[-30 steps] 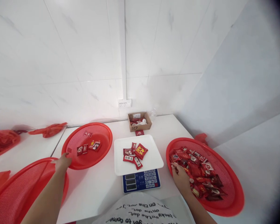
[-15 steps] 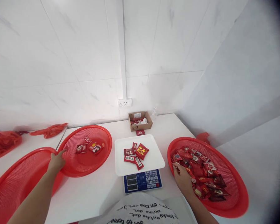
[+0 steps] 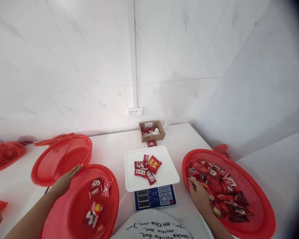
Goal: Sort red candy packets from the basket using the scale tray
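Note:
My left hand (image 3: 64, 183) lies at the far left rim of the near red plastic basket (image 3: 112, 186), its fingers stretched out. A few red snack packets (image 3: 94, 212) lie at the bottom of this basket. My right hand (image 3: 198, 196) rests at the left rim of the right red basket (image 3: 262, 212), fingers curled over the edge of its pile of red packets (image 3: 215, 186). What those fingers hold, if anything, is hidden. Between the hands is a digital scale (image 3: 154, 198), with several red packets (image 3: 153, 164) on its white pan (image 3: 132, 181).
Another red basket (image 3: 46, 181) stands behind my left hand. A small cardboard box (image 3: 153, 136) with red packets sits near the wall, and a single packet (image 3: 151, 143) lies before it. Red plastic bags (image 3: 7, 152) lie at the far left. A power socket (image 3: 136, 111) is on the wall.
The left basket with few packets has come nearer to me, and the other left basket now stands farther back. My left hand has opened out; my right hand stays at the right basket.

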Available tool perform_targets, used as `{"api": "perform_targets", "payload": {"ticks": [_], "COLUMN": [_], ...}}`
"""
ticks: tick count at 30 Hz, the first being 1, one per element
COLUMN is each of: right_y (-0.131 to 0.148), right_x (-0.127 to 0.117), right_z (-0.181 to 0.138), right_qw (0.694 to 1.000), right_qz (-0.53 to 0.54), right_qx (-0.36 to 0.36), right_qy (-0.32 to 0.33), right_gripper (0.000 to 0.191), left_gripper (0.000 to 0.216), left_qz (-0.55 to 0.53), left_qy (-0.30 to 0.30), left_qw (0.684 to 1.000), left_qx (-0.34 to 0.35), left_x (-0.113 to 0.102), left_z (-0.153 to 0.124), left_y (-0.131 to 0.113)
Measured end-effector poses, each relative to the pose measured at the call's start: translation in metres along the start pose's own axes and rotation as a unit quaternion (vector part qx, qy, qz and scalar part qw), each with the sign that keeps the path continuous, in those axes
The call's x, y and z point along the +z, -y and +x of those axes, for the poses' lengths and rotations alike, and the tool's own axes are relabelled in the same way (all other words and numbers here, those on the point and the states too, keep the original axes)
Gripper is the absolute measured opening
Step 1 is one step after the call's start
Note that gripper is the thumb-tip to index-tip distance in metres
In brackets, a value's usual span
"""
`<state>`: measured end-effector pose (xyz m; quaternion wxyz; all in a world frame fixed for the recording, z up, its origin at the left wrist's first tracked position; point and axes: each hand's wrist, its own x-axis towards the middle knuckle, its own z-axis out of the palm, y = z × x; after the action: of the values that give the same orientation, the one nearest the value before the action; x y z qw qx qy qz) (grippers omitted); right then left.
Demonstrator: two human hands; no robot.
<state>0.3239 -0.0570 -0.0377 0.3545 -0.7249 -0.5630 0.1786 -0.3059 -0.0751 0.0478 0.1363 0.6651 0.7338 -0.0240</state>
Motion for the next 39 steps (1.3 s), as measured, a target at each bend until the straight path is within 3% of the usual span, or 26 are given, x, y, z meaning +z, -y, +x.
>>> {"api": "perform_targets", "payload": {"ticks": [4,7,10,12,18,26,34,39], "right_y": [0.0,0.0,-0.001,-0.001,-0.003,-0.009,-0.003,-0.001], "right_x": [0.0,-0.001,0.0,0.0,0.001,0.005,0.002,0.002], "right_z": [0.0,0.0,-0.001,-0.001,0.0,0.0,0.0,0.0], "right_qw": [1.0,1.0,1.0,1.0,1.0,1.0,1.0,1.0], "right_qz": [-0.002,-0.004,-0.002,-0.001,0.0,0.012,-0.005,0.003], "right_qx": [0.0,0.002,0.001,0.002,0.005,-0.013,-0.006,-0.008], "right_qy": [-0.003,0.0,0.001,0.0,0.002,-0.011,0.008,-0.005], "right_gripper": [0.036,0.036,0.037,0.038,0.038,0.035,0.039,0.036], "left_gripper": [0.076,0.062,0.061,0.062,0.067,0.065,0.043,0.042], "left_qz": [0.052,0.114,0.146,0.143,0.114,0.054,0.006,-0.014], "left_qy": [0.005,-0.023,-0.042,-0.038,0.041,0.026,0.018,-0.003], "left_qw": [0.999,0.99,0.971,0.968,0.992,0.997,0.999,1.0], "left_qx": [0.009,-0.081,-0.187,-0.204,-0.042,0.049,0.027,0.012], "left_x": [-0.002,0.0,0.003,0.003,-0.001,-0.004,0.004,0.016], "left_z": [0.002,0.007,0.014,0.019,0.036,0.045,0.053,0.063], "left_y": [-0.016,-0.036,-0.056,-0.065,-0.062,-0.063,-0.113,-0.125]}}
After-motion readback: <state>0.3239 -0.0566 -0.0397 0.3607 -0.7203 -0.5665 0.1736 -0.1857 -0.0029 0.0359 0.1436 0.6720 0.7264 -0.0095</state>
